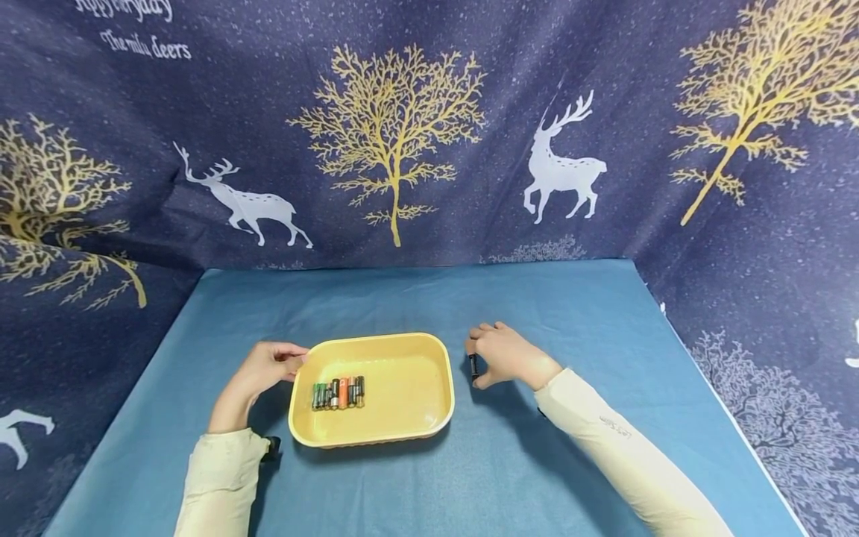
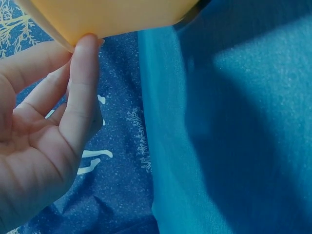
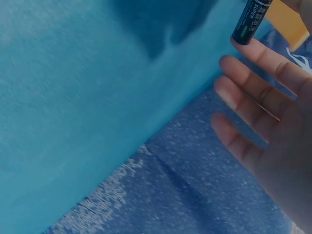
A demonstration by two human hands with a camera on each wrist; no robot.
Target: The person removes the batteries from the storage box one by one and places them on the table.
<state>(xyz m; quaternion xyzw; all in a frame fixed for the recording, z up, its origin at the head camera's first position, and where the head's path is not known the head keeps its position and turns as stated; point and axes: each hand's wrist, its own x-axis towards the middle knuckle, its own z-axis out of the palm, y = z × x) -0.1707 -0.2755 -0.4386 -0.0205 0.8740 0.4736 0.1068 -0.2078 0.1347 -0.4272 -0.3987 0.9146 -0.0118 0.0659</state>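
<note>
Separating battery from battery row: tray wall

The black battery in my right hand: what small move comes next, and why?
Probably carry the black battery leftward over the yellow tray: your right hand holds it to the tray's right, while other batteries lie lined up inside and your left hand grips the tray.
</note>
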